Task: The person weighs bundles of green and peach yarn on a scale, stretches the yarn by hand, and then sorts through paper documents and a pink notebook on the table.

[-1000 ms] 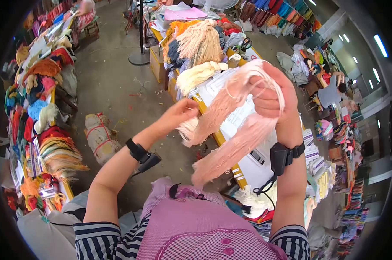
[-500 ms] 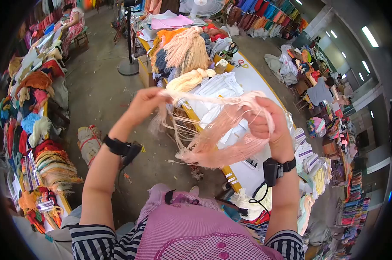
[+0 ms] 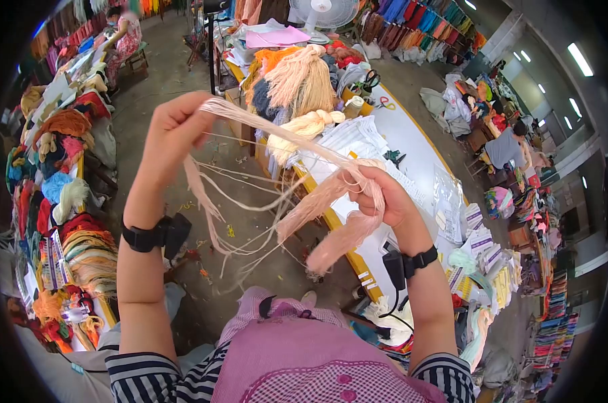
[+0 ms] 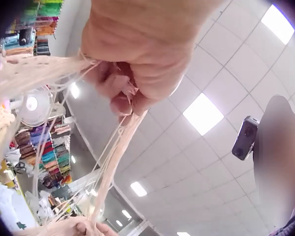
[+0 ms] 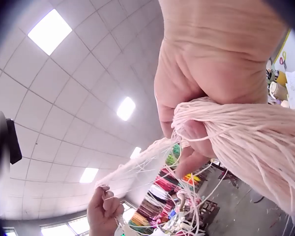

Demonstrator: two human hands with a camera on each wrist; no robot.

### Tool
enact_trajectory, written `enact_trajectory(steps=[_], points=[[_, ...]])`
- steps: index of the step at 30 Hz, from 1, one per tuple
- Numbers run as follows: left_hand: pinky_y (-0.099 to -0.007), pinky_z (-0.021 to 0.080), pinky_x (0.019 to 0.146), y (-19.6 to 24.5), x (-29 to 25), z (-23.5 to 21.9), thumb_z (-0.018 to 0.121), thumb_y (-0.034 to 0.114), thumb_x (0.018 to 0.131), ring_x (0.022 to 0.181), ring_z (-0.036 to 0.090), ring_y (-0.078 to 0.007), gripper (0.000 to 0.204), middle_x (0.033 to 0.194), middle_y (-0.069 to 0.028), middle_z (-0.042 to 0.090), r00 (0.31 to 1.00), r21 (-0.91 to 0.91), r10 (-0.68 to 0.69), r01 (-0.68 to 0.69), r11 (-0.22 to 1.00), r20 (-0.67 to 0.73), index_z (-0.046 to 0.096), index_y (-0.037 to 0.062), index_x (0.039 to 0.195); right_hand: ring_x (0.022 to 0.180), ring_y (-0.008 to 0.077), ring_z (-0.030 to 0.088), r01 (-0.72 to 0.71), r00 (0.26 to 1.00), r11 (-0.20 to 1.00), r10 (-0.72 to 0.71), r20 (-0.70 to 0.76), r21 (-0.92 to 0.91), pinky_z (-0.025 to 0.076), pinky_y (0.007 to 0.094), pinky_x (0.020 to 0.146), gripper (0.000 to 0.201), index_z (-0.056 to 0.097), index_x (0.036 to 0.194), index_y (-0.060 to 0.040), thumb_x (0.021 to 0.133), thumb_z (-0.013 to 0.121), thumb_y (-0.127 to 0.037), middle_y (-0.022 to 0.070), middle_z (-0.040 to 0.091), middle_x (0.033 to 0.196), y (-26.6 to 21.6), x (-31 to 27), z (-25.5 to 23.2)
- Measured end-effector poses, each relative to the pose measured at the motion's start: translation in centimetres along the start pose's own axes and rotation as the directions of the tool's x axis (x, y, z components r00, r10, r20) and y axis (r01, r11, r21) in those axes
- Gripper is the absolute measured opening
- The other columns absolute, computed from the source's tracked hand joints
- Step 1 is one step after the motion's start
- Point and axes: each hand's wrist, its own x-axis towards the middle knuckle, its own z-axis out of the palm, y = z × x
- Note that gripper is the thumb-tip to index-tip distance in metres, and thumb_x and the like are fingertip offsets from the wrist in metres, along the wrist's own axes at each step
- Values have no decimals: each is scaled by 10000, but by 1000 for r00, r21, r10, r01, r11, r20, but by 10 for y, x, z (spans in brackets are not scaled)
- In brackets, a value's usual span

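Note:
Pale pink yarn (image 3: 277, 131) stretches between the two hands in the head view. My left hand (image 3: 173, 134), raised at the left, pinches one end of the strands with curled fingers. Around my right hand (image 3: 384, 196) the thick part of the skein loops, gripped by the fingers. Loose strands sag between the hands, and two thick pink lengths (image 3: 344, 243) hang beside the right hand. In the left wrist view the left hand (image 4: 137, 59) holds the strands at its fingertips. The right wrist view has the bundle (image 5: 255, 142) draped over the right hand (image 5: 211, 69).
A white table (image 3: 411, 127) with a yellow edge lies beyond the right hand, bearing yarn bundles (image 3: 297, 80), papers, scissors (image 3: 386, 103) and a fan (image 3: 324, 13). Piled coloured yarns (image 3: 82, 248) line the left side. A person (image 3: 126, 40) sits at the far left.
My left hand has moved left and up, drawing strands out from the skein. The right hand has moved slightly left and down, still gripping the yarn; the strands are spread apart between them.

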Motion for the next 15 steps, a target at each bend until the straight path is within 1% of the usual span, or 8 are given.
enact_trajectory(steps=[4, 6, 8, 10, 12, 13, 14, 15], points=[[-190, 303, 540, -27, -2, -37, 563, 160, 903, 613, 414, -24, 183, 672, 60, 487, 999, 84, -36, 36, 996, 3, 652, 8, 951, 536, 61, 512, 42, 983, 999, -44, 180, 15, 342, 187, 373, 370, 567, 1145, 17, 932, 490, -275, 98, 657, 898, 3, 2, -5], [-195, 289, 524, -36, -11, -47, 579, 152, 882, 594, 402, -24, 171, 676, 54, 494, 996, 40, -92, 92, 995, -3, 652, 5, 932, 748, 128, 618, 149, 986, 989, -148, -76, 0, 421, 217, 447, 407, 552, 1187, 18, 934, 486, -294, 114, 652, 1024, 8, 3, 12], [-197, 288, 515, -29, -23, -54, 573, 117, 860, 586, 410, -26, 157, 684, 36, 521, 993, 54, -109, 106, 993, 43, 651, -7, 915, 826, 174, 609, 186, 982, 982, -187, -38, -16, 465, 249, 526, 432, 514, 1235, 20, 946, 464, -297, 129, 622, 1081, 9, 8, 14], [-199, 288, 505, -26, -30, -58, 578, 99, 832, 589, 426, -29, 155, 688, 12, 548, 986, -62, -88, 97, 993, 141, 655, -19, 898, 904, 221, 600, 219, 976, 975, -219, 1, -30, 510, 281, 605, 460, 477, 1283, 23, 957, 442, -300, 144, 593, 1139, 11, 11, 23], [-197, 305, 505, -22, -35, -59, 597, 100, 812, 585, 461, -48, 152, 696, -20, 580, 987, -58, -56, 65, 996, 149, 672, -29, 836, 992, 251, 597, 281, 959, 959, -279, -51, 44, 524, 341, 773, 520, 403, 1357, 7, 971, 418, -341, 158, 544, 1248, 11, 11, 34], [-198, 311, 506, -21, -38, -60, 615, 106, 800, 574, 472, -62, 152, 708, -30, 595, 967, -66, -12, 30, 997, 253, 684, -30, 809, 1160, 297, 529, 317, 948, 948, -318, 28, 37, 475, 398, 911, 546, 369, 1383, -11, 981, 391, -380, 170, 495, 1322, 13, 15, 23], [-199, 316, 507, -20, -41, -60, 632, 111, 789, 563, 482, -76, 155, 721, -40, 610, 935, -77, 32, -5, 997, 354, 695, -30, 781, 1160, 297, 529, 322, 946, 946, -323, 30, 34, 475, 398, 911, 546, 369, 1383, -11, 981, 391, -380, 170, 495, 1322, 13, 17, 22], [-212, 388, 534, -13, -45, -61, 650, 70, 783, 579, 548, -113, 125, 739, -66, 644, 904, -40, -81, 108, 993, 421, 708, -40, 769, 1171, 287, 526, 377, 926, 919, -378, -15, 117, 466, 402, 924, 531, 392, 1373, -30, 980, 397, -387, 147, 510, 1316, 13, 19, 22]])
